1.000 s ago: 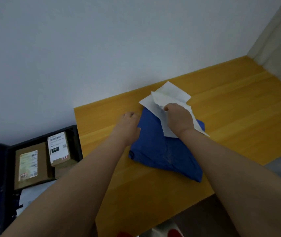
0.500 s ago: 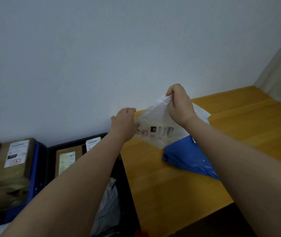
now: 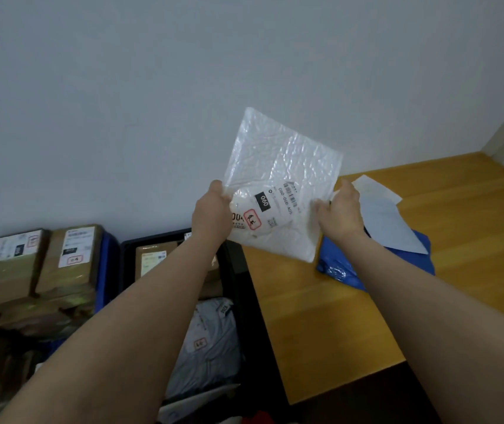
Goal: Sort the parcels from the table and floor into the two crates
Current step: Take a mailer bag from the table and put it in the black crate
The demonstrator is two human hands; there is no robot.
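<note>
I hold a white bubble-wrap parcel (image 3: 281, 179) up in the air with both hands, its label facing me. My left hand (image 3: 212, 214) grips its left edge and my right hand (image 3: 341, 211) grips its right edge. It hangs above the gap between the black crate (image 3: 238, 270) and the wooden table (image 3: 351, 316). A blue plastic parcel (image 3: 339, 270) lies on the table under a flat white envelope (image 3: 388, 221). The black crate holds a cardboard box (image 3: 152, 255) and a grey mailer bag (image 3: 211, 341). Left of it, a blue crate (image 3: 107, 264) is stacked with cardboard boxes (image 3: 70, 258).
A pale wall fills the background. The table's left edge runs beside the black crate. Something red (image 3: 260, 417) shows on the floor at the bottom edge. A beige wall or curtain stands at the far right.
Both hands lifted the white parcel off the blue one and turned it flat with the label toward me. My view swung left, bringing the crates into sight.
</note>
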